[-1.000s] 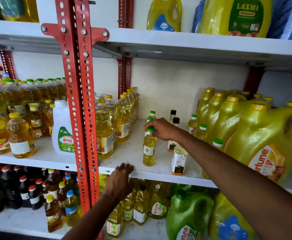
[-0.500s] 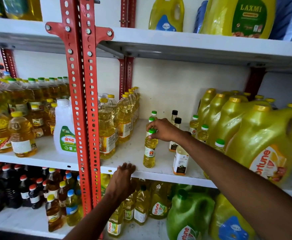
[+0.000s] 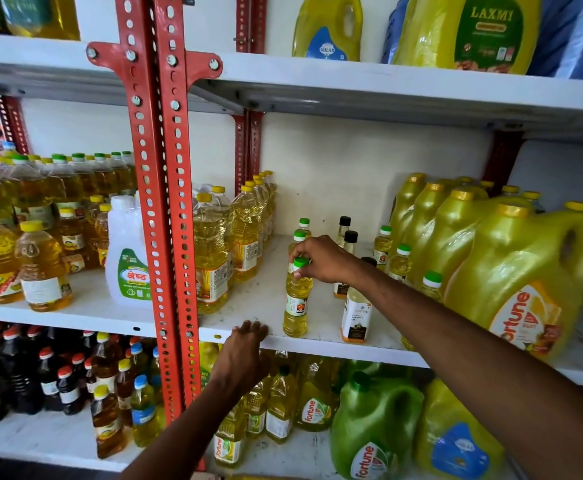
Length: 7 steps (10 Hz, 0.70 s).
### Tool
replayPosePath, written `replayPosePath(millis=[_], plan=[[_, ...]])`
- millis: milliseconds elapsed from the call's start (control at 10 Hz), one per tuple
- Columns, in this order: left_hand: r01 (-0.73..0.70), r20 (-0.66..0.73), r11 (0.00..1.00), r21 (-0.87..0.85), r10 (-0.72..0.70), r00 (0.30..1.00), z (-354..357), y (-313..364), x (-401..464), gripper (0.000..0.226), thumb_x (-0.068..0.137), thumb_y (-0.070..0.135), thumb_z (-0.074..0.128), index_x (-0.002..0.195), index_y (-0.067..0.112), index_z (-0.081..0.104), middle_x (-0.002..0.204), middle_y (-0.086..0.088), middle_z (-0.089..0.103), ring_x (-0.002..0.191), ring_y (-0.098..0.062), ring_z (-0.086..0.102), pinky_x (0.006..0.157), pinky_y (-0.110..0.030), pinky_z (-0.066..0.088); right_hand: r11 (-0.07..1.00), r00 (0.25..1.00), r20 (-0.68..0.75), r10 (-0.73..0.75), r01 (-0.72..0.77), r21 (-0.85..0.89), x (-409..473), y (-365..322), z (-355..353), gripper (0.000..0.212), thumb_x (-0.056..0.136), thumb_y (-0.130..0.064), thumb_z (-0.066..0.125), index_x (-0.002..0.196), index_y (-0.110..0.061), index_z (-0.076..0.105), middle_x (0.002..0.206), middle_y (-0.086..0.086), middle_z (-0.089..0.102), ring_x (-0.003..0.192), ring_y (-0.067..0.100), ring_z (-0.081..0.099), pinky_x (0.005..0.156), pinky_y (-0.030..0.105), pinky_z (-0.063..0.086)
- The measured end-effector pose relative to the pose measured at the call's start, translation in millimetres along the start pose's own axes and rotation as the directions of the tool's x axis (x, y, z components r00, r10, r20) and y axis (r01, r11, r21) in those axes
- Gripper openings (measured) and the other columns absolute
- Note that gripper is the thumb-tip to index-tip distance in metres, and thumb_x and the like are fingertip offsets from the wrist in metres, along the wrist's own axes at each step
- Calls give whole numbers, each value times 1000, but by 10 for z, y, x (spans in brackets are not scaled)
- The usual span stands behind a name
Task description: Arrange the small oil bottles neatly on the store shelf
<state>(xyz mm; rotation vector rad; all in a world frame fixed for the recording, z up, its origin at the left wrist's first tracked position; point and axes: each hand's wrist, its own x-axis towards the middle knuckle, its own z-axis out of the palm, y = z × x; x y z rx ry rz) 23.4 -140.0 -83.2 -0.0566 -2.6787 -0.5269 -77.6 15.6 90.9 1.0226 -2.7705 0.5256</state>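
A small yellow oil bottle with a green cap [image 3: 296, 299] stands upright near the front of the white middle shelf [image 3: 259, 299]. My right hand [image 3: 321, 259] grips its cap from above. Behind it stand two more green-capped small bottles [image 3: 303, 227]. Two black-capped small bottles [image 3: 347, 233] sit at the back, and a pale bottle with a white label [image 3: 356, 315] stands to the right at the front. More green-capped small bottles [image 3: 399, 261] stand beside the big jugs. My left hand [image 3: 243, 355] rests on the shelf's front edge, holding nothing.
Tall yellow-capped oil bottles [image 3: 210, 251] line the left of this bay beside the red slotted upright [image 3: 165, 202]. Large yellow Fortune jugs [image 3: 511, 271] fill the right. A white jug [image 3: 127, 251] stands left of the upright. Dark and green bottles crowd the lower shelf.
My right hand stays on the green-capped bottle, which has hardly moved. The left hand remains on the shelf edge. The view has shifted slightly.
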Motion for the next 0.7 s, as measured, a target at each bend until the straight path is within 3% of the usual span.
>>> replayPosePath(millis=[400, 600, 700], plan=[[23, 12, 1000, -4, -23, 1000, -2, 33, -13, 49, 83, 18, 67, 131, 14, 56, 135, -10, 60, 125, -28, 53, 103, -40, 47, 1000, 1000, 14, 0, 0, -5, -17, 4, 9, 39, 77, -13, 78, 115, -11, 69, 127, 10, 66, 119, 26, 57, 97, 31, 46], [26, 22, 999, 22, -26, 999, -25, 58, -26, 47, 84, 18, 66, 130, 13, 57, 134, -11, 60, 126, -30, 52, 105, -41, 45, 1000, 1000, 14, -2, 2, -6, -1, 22, 36, 39, 78, -13, 77, 116, -12, 67, 125, 10, 66, 116, 27, 58, 87, 24, 42], [21, 35, 999, 31, -22, 999, -49, 83, -16, 50, 82, 23, 67, 129, 11, 56, 127, -8, 60, 119, -28, 55, 101, -38, 47, 1000, 999, 50, 11, -11, -8, -39, 6, 19, 49, 79, -16, 77, 125, -13, 61, 130, 12, 62, 120, 28, 56, 98, 32, 47]])
